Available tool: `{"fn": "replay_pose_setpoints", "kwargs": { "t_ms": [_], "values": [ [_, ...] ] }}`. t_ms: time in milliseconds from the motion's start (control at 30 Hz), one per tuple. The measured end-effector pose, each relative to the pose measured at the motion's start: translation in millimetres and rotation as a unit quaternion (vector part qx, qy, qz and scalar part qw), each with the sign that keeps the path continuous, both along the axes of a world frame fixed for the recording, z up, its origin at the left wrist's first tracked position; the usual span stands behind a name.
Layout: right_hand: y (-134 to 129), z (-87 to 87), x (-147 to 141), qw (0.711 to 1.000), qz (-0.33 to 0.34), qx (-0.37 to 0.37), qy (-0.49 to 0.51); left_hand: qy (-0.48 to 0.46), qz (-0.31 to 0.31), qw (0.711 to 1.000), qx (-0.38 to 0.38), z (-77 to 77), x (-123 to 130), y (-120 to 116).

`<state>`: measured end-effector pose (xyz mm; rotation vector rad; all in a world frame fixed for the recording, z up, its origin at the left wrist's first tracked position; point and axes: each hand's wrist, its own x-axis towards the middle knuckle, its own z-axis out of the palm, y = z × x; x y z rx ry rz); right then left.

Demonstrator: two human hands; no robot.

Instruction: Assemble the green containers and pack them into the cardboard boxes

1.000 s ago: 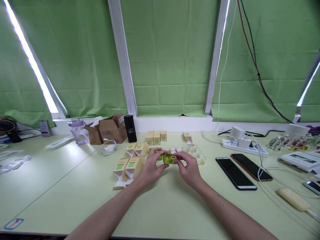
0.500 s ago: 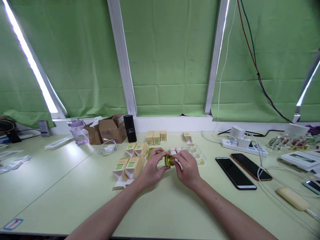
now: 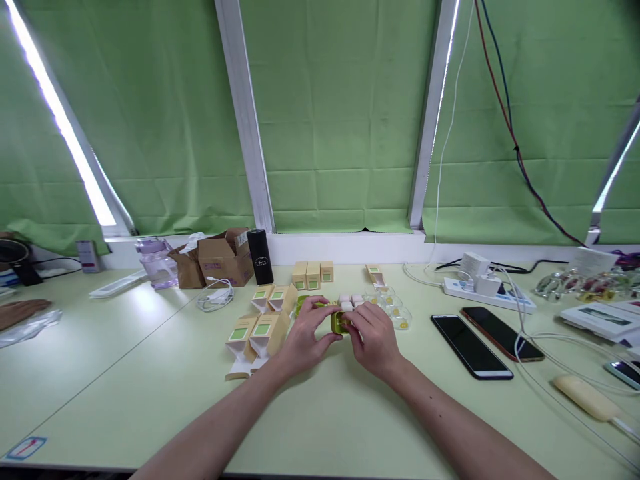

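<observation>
From my remote seat I see a small, glossy olive-green container with rounded corners point(image 3: 338, 325) just below the centre of the frame, raised above the pale green tabletop point(image 3: 320, 413). My left hand point(image 3: 310, 335) pinches its left side between thumb and fingers. My right hand point(image 3: 374, 333) has its fingers curled in at the container's right side; they hide part of it, and I cannot tell whether they pinch it or only touch it.

Just behind the hands I make out small, whitish-pink blocks point(image 3: 346, 302), with clear plastic round cups showing yellow spots point(image 3: 397, 313) to their right. A bright green object point(image 3: 301, 303) is partly covered by my left hand. Left of that hand lie tan cardboard boxes with green square labels point(image 3: 263, 333), their flaps open; similar tan boxes point(image 3: 313, 276) stand in a row farther back.

At right I see a black-screened phone with a pale lower edge point(image 3: 471, 347) beside a dark phone in a brownish case point(image 3: 501, 332), below a white power strip point(image 3: 490, 297). At centre left are a black cylinder point(image 3: 261, 257), a brown cardboard carton point(image 3: 225, 260) and a translucent purple bottle point(image 3: 157, 267). Another person's hand point(image 3: 23, 312) enters at the left edge.
</observation>
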<state>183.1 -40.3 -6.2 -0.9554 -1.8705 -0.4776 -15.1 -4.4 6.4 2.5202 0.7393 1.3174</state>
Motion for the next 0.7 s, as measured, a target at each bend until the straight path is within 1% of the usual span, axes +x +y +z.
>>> {"fn": "replay_pose_setpoints", "kwargs": {
  "t_ms": [133,400,567,700],
  "values": [
    [0.1,0.5,-0.1,1.0,-0.003,0.007,-0.008,0.0,-0.007,1.0,0.007,0.3,-0.1,0.3],
    [2.9,-1.7,1.3,1.0,0.021,0.007,0.001,-0.002,-0.022,0.999,0.026,-2.2,-0.6,3.4],
    [6.1,-4.3,1.0,0.999,0.035,0.04,0.013,-0.005,-0.03,0.999,0.042,-5.2,-0.6,6.2],
    [6.8,-4.7,0.5,0.998,0.047,0.041,0.016,-0.006,-0.031,0.998,0.05,-7.0,-1.1,7.9]
  ]
}}
